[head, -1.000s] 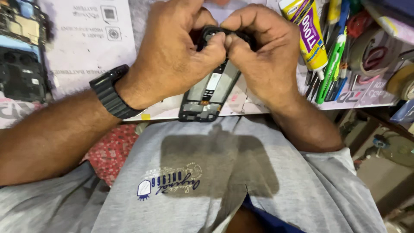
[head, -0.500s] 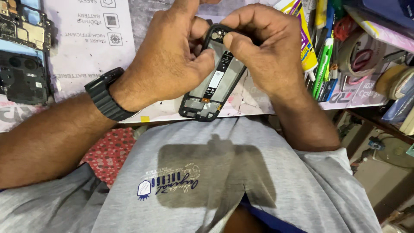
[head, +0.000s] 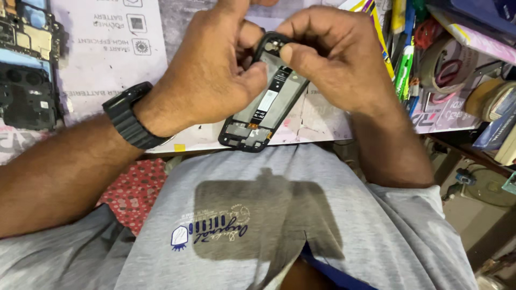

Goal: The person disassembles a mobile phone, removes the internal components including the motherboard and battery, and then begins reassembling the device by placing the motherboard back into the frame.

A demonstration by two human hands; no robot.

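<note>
My left hand (head: 215,75) and right hand (head: 333,59) both grip the phone frame's (head: 263,110) far end, its long axis slanting back toward me.

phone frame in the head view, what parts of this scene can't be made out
- Top end of the phone frame, head view: covered by the left hand and right hand.
- Left fingertips: cut off by the top edge.
- Small parts inside the frame: too small to tell.
- Opened phones at far left: cut off by the left edge.
- Pens and tape roll: partly overlapped by clutter, tops cut off.
</note>
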